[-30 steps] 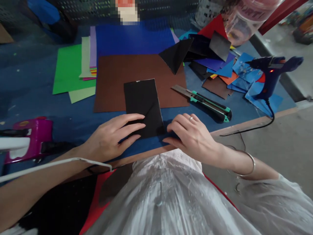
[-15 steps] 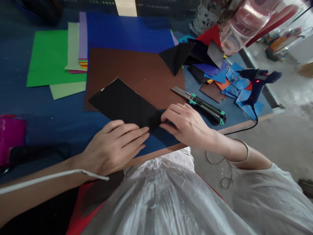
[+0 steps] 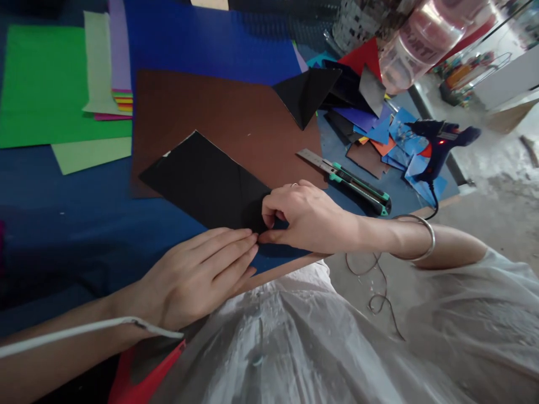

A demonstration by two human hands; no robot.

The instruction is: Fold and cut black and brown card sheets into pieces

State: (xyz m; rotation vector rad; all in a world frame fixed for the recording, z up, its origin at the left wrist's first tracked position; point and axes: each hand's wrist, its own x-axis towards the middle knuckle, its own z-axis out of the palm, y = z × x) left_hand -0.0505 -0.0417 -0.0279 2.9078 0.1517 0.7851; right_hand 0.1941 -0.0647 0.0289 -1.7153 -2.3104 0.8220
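A piece of black paper (image 3: pixel 206 179) lies slanted, partly over a large brown sheet (image 3: pixel 189 106), with a faint crease line near its right end. My left hand (image 3: pixel 202 275) rests flat, fingers stretched out, on the paper's lower edge. With thumb and bent fingers, my right hand (image 3: pixel 311 216) pinches the paper's lower right end, where the fingers hide the edge. Both hands' fingertips nearly meet there. Just beyond the right hand is a utility knife (image 3: pixel 357 188) with its blade out. A folded black paper piece (image 3: pixel 305 95) sits on the brown sheet's upper right corner.
A glue gun (image 3: pixel 442 143) with a lit red light stands at the right among coloured paper scraps (image 3: pixel 379 140). Behind them is a clear pinkish bottle (image 3: pixel 421 50). Green paper (image 3: pixel 46 84) and a blue sheet (image 3: pixel 202 45) lie at the back left. The table's edge (image 3: pixel 278 269) runs before me.
My right hand has slid left and slightly down along the black paper's edge, its fingers curling more. The left hand remains pressed on the lower edge. The view has shifted a little.
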